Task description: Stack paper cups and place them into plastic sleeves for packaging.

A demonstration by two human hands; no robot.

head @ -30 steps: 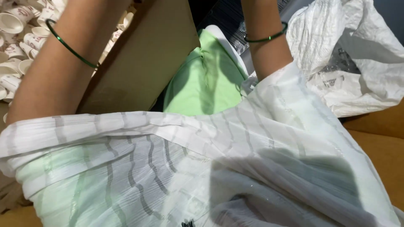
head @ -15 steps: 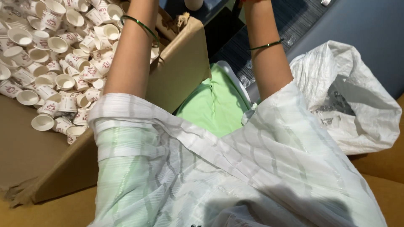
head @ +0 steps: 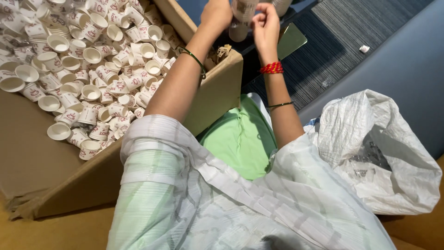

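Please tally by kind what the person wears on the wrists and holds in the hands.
Green bangles: 2
Red thread band: 1
Stack of paper cups, held by left hand and right hand: 1
Total: 4

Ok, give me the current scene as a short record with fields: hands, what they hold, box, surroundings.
left hand: raised over the box corner, fingers on the stack of small paper cups
right hand: grips the same stack from the other side; red thread band and thin green bangle on the wrist
held thing: stack partly cut off by the top edge, count unclear
big brown cardboard box: on the left, holds many loose small white paper cups with red print
white woven plastic sack: on the right, open, crumpled
floor: dark ribbed mat
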